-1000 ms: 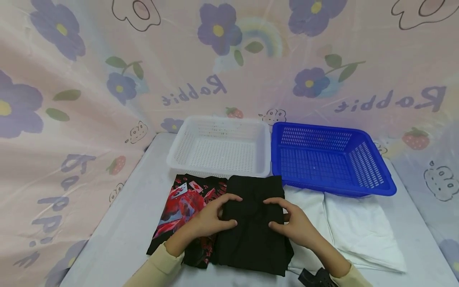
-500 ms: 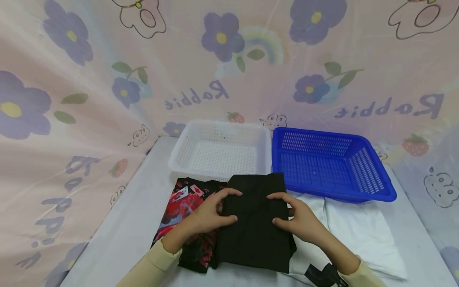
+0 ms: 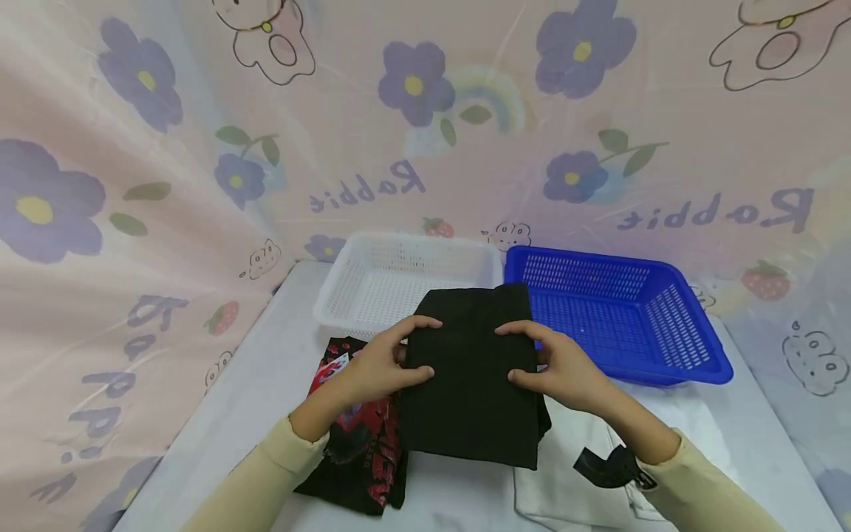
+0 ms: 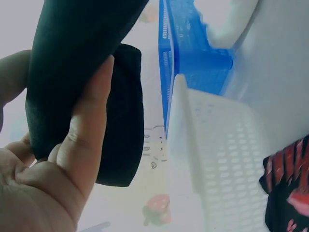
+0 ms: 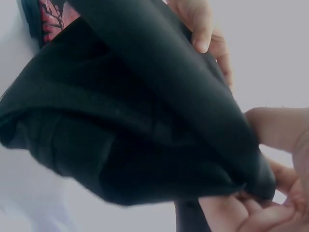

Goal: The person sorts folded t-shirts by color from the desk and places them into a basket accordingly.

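Note:
A folded black garment (image 3: 472, 384) is held up over the table between both hands. My left hand (image 3: 388, 362) grips its left edge, thumb on the near face and other fingers behind it; the left wrist view shows those fingers under the black cloth (image 4: 72, 72). On the opposite edge my right hand (image 3: 558, 362) pinches the same way. From the right wrist view the folded layers of the cloth (image 5: 145, 106) hang loosely below the grip. Beneath and left lies a folded black garment with a red print (image 3: 359, 451); folded white cloth (image 3: 565, 473) lies to the right.
A white perforated basket (image 3: 339, 303) stands at the back of the table, partly hidden by the black garment. Beside it is a blue perforated basket (image 3: 618, 310). A printed curtain (image 3: 465, 170) rises behind. A black strap device (image 3: 608, 467) sits at the right wrist.
Both hands have lifted the black garment up off the table and moved it slightly away toward the baskets. More of the white cloth's near edge now shows. The head view has tilted up slightly.

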The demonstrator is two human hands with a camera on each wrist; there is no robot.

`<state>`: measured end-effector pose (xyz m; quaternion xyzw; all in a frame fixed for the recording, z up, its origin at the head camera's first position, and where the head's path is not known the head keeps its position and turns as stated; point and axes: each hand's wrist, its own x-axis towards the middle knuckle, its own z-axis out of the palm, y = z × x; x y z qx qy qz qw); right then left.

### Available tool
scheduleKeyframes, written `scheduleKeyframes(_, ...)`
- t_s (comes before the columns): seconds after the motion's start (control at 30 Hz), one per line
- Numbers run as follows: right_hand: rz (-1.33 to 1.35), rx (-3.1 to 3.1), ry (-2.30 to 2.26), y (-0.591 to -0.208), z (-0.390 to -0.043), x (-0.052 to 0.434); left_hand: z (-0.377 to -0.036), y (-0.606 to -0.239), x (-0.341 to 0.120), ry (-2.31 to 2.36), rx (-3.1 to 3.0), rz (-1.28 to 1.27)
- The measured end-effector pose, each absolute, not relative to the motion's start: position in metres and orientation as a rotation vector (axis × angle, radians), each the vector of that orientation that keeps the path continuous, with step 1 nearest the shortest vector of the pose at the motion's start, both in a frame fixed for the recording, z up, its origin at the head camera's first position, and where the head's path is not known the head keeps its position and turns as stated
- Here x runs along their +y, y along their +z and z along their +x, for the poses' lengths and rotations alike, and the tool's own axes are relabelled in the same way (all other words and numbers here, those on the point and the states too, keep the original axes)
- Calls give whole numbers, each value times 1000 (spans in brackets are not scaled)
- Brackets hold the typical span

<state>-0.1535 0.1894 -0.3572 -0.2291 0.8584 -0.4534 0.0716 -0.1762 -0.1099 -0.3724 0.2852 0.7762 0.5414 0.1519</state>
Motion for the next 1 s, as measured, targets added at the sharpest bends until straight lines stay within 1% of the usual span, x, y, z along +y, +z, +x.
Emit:
scheduleKeyframes(0.23, -767, 2565, -1302, -338, -182, 189, -200, -356, -114, 1550, 2265, 820)
scheduleKeyframes(0.47, -716, 2520, -1283, -322, -213, 184, -229, -339, -119, 1474, 2380, 807)
scheduleKeyframes(0.7, -658, 2561, -1223, -309, -248, 172, -262, -330, -127, 1452, 2394, 769)
scheduleKeyframes(0.83, -607, 2587, -1214, -307, -266, 163, -283, -329, -132, 1420, 2409, 733)
scheduleKeyframes(1.0, -564, 2605, -1216, -315, -291, 149, -310, -333, -140, 1378, 2421, 685)
